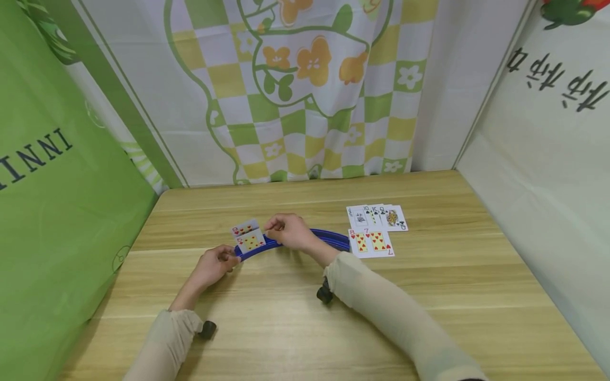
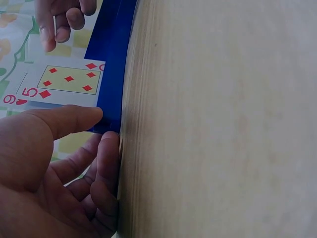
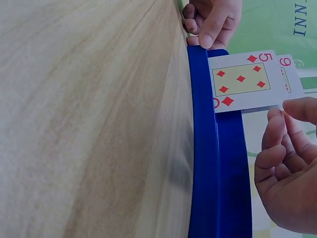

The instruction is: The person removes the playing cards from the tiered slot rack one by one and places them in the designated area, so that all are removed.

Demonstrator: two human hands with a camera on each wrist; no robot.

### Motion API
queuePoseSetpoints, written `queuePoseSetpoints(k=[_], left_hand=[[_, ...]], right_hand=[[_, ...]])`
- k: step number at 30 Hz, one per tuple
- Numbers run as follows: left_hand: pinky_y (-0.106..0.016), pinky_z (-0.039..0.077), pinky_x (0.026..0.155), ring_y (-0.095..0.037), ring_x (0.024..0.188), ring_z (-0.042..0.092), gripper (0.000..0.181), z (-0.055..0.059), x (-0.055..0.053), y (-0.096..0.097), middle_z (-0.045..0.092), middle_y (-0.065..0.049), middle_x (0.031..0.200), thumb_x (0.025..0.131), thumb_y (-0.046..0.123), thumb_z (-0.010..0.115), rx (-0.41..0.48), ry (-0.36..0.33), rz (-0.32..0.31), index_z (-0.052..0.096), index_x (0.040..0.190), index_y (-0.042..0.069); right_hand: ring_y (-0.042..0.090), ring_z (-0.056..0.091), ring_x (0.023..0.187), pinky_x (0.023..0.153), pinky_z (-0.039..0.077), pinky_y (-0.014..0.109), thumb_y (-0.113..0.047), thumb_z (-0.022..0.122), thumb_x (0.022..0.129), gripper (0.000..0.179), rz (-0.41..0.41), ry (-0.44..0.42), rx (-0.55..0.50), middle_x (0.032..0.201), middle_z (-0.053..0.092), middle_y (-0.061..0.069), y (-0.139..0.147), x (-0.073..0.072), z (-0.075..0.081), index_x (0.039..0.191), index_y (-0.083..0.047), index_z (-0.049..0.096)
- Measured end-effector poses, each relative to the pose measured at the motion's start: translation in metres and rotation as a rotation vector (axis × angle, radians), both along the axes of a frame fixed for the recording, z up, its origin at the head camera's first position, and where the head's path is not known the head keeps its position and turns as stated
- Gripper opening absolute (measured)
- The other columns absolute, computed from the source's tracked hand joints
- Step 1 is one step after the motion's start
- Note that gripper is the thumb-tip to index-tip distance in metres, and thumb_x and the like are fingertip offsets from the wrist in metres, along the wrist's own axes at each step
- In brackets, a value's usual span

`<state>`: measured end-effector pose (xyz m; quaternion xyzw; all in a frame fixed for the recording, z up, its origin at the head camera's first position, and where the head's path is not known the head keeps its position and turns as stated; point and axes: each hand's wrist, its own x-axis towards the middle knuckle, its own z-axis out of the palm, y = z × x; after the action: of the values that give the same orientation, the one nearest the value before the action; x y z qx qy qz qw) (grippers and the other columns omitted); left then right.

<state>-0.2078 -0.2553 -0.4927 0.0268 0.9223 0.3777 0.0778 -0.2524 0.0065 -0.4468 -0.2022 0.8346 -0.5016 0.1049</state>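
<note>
A curved blue card holder [image 1: 333, 238] lies on the table, with a five of diamonds [image 2: 69, 79] in its front slot near the left end. Behind that card stands a nine of hearts [image 3: 290, 77], partly covered. My left hand [image 1: 215, 265] grips the holder's left end, thumb on the front face and fingers around the end. Just right of the two cards, my right hand [image 1: 292, 231] hovers over the holder with loosely bent fingers. Its thumb and index fingertips are close together beside the cards' edge, with nothing seen between them.
Right of the holder, several black-suited cards and a joker [image 1: 359, 217] lie overlapped face up. Nearer, an eight of hearts [image 1: 361, 243] and a seven of hearts [image 1: 380, 244] lie beside the holder's right end. Printed curtains [image 1: 305, 132] enclose the wooden table [image 1: 295, 328].
</note>
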Motion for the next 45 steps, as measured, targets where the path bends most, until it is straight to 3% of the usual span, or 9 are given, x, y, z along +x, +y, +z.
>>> queuePoseSetpoints(k=[12,20,34,45], left_hand=[[-0.029,0.049,0.071,-0.012,0.075,0.063,0.033,0.002,-0.002,0.000,0.073,-0.014,0.096,0.091,0.018,0.069,-0.004,0.019,-0.001,0.064,0.116,-0.003],[-0.028,0.049,0.069,-0.013,0.074,0.064,0.035,0.001,-0.002,0.000,0.073,-0.014,0.097,0.092,0.019,0.069,0.003,-0.005,0.001,0.063,0.118,-0.003],[-0.029,0.049,0.071,-0.012,0.075,0.063,0.033,0.000,-0.001,-0.001,0.073,-0.013,0.097,0.092,0.022,0.069,-0.002,0.002,-0.001,0.064,0.117,-0.001],[-0.028,0.048,0.072,-0.013,0.077,0.064,0.036,0.000,0.001,0.000,0.072,-0.012,0.098,0.093,0.023,0.069,0.002,-0.020,0.005,0.064,0.119,0.000]], right_hand=[[0.012,0.063,0.072,0.061,0.052,0.025,-0.019,0.066,0.096,0.017,-0.021,0.002,0.019,0.094,0.070,0.004,-0.008,-0.001,0.000,0.110,-0.010,0.071],[0.010,0.062,0.073,0.062,0.051,0.024,-0.021,0.066,0.096,0.015,-0.011,-0.009,0.013,0.095,0.070,0.003,-0.011,-0.002,-0.002,0.107,-0.014,0.070],[0.007,0.060,0.073,0.062,0.049,0.019,-0.018,0.067,0.094,0.008,0.006,0.052,0.046,0.092,0.070,0.002,-0.013,-0.001,-0.004,0.099,-0.012,0.072],[0.008,0.063,0.071,0.061,0.051,0.022,-0.019,0.067,0.095,0.009,0.000,0.030,0.044,0.094,0.070,0.002,-0.009,0.000,-0.002,0.100,-0.013,0.072]])
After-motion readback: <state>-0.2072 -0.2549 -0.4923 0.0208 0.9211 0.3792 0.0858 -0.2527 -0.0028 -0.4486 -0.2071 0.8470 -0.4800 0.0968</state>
